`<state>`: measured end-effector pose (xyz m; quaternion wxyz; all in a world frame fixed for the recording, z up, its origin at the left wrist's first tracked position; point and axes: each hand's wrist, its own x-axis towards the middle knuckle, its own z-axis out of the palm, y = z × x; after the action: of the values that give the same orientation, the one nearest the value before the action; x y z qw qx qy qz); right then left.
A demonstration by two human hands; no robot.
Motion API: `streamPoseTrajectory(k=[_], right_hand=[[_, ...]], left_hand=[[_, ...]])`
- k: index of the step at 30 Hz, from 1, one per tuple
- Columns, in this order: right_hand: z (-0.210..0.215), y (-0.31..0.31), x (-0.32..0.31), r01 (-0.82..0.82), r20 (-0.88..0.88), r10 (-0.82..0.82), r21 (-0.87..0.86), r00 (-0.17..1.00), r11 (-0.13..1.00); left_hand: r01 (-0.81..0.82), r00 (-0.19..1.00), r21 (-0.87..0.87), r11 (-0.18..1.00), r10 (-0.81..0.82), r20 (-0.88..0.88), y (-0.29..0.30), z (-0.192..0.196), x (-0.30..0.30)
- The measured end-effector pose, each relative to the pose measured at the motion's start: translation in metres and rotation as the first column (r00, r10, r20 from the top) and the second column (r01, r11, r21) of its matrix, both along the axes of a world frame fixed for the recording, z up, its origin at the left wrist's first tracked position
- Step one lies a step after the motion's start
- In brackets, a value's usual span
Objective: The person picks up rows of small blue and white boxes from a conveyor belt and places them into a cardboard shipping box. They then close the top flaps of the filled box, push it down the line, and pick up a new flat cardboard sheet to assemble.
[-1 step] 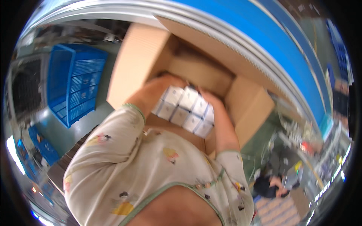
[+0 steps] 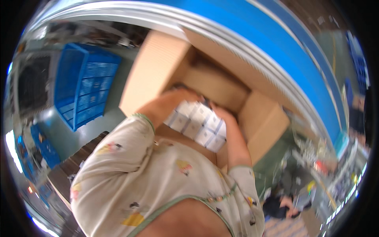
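- The person's left hand reaches into the large open brown cardboard carton and lies against the far, upper-left end of a block of small white cardboard boxes; the fingers look curled over the block's edge, though blur hides just how they grip.
- The person's right hand is pressed against the right side of the same block, palm to the boxes, fingers pointing into the carton; the picture is too soft to tell whether the fingers are spread or together.
- The small white boxes sit packed side by side in rows, touching one another, held between the two hands inside the carton, near its front wall.
- The carton stands open with its flaps folded outward: one broad flap rises at the left, another hangs out at the right.
- Both forearms come up from the lower edge, out of the short sleeves of a pale cream patterned garment with green trim, which fills the lower middle of the view.
- Behind the carton runs a bright blue band with pale grey rails alongside it, bent by the lens.
- A blue plastic lattice crate stands on the grey-green floor well to the left of the carton.
- Another person in dark clothing is at the lower right, well apart from the carton.
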<state>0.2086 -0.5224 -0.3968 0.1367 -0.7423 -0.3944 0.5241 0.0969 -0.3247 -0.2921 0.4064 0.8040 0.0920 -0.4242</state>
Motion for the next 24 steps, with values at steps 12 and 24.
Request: streamPoseTrajectory(k=[12, 24], right_hand=[[0.207, 0.001, -0.013, 0.351, -0.007, -0.362, 0.257, 0.932, 0.900], [0.382, 0.058, -0.030, 0.387, 0.107, -0.546, 0.594, 0.831, 0.705]], left_hand=[[-0.822, 0.564, 0.568, -0.039, 0.073, 0.822, 0.322, 0.305, -0.107], [-0.884, 0.406, 0.466, 0.043, 0.567, 0.717, 0.404, 0.301, -0.091]])
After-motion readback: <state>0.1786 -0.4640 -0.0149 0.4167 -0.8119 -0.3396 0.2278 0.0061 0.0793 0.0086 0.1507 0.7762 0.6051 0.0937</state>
